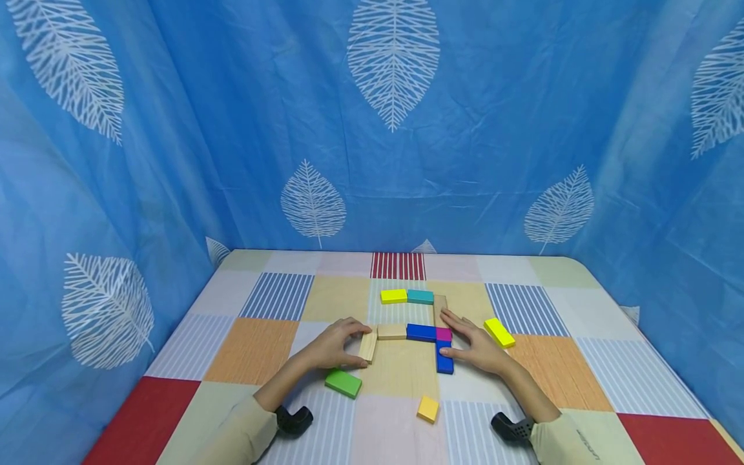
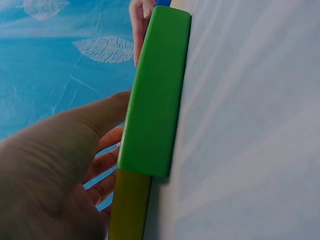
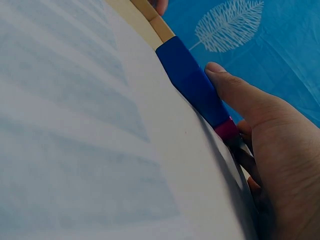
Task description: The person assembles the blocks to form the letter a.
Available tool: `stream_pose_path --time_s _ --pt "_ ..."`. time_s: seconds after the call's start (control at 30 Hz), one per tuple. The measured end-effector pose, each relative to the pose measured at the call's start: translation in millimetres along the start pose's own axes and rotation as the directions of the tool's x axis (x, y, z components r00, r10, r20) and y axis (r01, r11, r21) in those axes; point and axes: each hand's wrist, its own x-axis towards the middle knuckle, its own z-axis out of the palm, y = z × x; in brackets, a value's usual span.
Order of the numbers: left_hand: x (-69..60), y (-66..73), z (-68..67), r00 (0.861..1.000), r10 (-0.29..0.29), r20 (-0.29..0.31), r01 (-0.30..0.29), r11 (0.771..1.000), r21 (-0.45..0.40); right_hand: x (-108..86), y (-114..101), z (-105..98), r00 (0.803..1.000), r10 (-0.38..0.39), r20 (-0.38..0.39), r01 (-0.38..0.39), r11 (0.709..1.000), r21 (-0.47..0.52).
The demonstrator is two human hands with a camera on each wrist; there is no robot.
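Note:
Thumb and fingers of my left hand [image 1: 332, 345] pinch a plain wooden block [image 1: 368, 347] at its near and far ends, at the left of a joined row. To its right follow another plain block [image 1: 392, 332], a blue block [image 1: 421, 332] and a small magenta block [image 1: 444, 334]. Below the magenta one lies a second blue block [image 1: 444, 360], touched by the thumb of my right hand [image 1: 479, 349]. That hand's fairly straight fingers reach the lower part of an upright-running plain block [image 1: 440, 307]. In the left wrist view a green block [image 2: 155, 95] hides my left fingertips.
At the far side, a yellow block [image 1: 394, 296] and a teal block [image 1: 420, 296] lie end to end. Another yellow block [image 1: 499, 332] is right of my right hand. A small orange-yellow block [image 1: 428, 409] lies nearer. Blue curtains [image 1: 465, 129] surround the patchwork-covered table [image 1: 401, 374].

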Motion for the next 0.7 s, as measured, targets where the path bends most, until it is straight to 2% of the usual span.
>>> stream_pose_path --time_s 0.2,0.7 --pt "0.4 0.2 -0.4 1.0 0.016 -0.011 -0.017 1.0 -0.01 0.0 -0.1 0.0 1.0 0.005 -0.001 -0.005 1.0 0.002" --pt "1.9 5.0 3.9 0.999 -0.033 -0.025 0.033 0.999 0.01 1.1 -0.8 -0.1 1.0 0.009 -0.001 -0.009 1.0 0.002"
